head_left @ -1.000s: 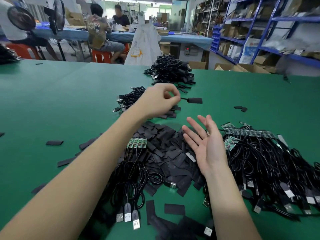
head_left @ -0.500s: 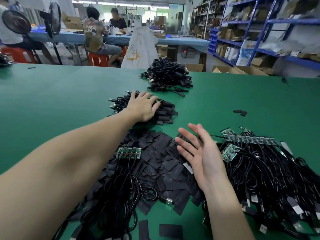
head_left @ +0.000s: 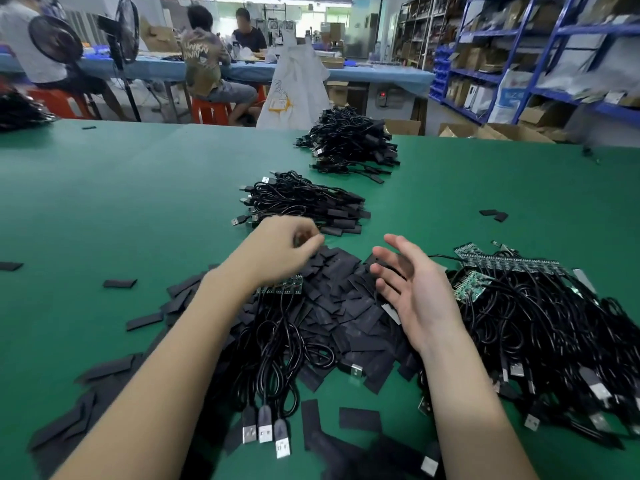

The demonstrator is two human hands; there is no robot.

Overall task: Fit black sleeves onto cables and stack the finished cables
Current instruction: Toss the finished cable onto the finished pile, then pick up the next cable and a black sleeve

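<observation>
The left hand hovers with loosely curled fingers over the far edge of the loose black sleeves heaped mid-worktop, though blur hides whether it pinches one; the right hand is released, palm up with fingers spread, holding nothing. Unsleeved cables with bare green boards lie just to its right, within reach for feeding. The finished cables sit stacked just beyond the left hand, apart from the raw stock, probably so the two never mix.
</observation>
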